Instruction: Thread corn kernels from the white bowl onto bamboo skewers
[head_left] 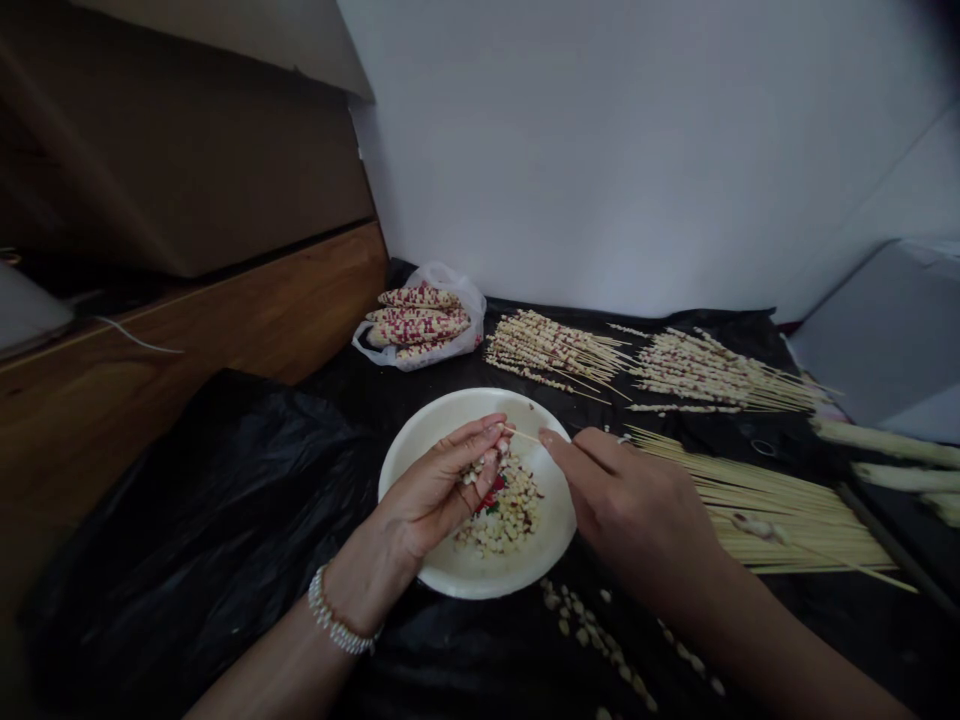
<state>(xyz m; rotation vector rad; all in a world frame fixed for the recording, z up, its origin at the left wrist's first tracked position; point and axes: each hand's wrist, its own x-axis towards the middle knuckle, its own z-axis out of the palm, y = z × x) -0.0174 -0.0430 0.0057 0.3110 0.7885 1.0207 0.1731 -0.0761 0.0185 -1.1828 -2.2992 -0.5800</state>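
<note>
A thin bamboo skewer [523,434] spans the gap between my two hands over a white bowl [405,440]. My right hand [637,490] is closed, pinching the skewer at its right part. At the skewer's left end, the fingertips of my left hand [442,475] press together on a corn kernel, mostly hidden by the fingers. More kernels seem to lie in the curl of that hand. Loose pale and dark-red corn kernels [510,515] cover the bowl's bottom, around a red and green print.
Speckled corn cobs [420,325] sit in a plastic bag behind the bowl. Kernel-threaded skewers lie in a left pile [555,345] and a right pile [697,370]. Bare skewers [780,500] and stripped cobs [900,475] lie right. Kernels [592,630] are strewn on black plastic sheeting [225,520].
</note>
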